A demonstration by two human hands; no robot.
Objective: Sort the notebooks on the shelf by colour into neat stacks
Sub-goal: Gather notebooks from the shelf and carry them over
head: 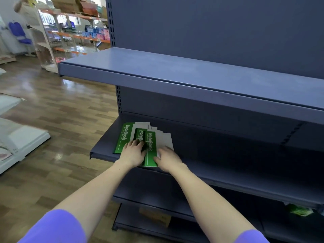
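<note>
From the head camera, dark blue metal shelving fills the right side, its flat upper shelf (192, 74) overhanging the lower shelf (228, 165) and shading it. At the left end of the lower shelf lie the notebooks (140, 137), a loose overlapping spread of thin flat rectangles: glossy green covers printed "NoteBook" among matte grey ones. One green notebook (121, 139) lies furthest left; another (150, 151) reaches the shelf's front edge between the hands. The left hand (134, 153) rests flat on the spread, fingers (135, 142) straight and slightly apart. The right hand (168, 158) presses on a grey notebook (164, 139), fingers relaxed, its thumb at the green cover's edge. Beside the shelving runs a shiny wood-pattern floor (61, 111), with stocked orange-edged racks (78, 35) beyond. A cardboard box (156, 216) sits on a bottom shelf.
</note>
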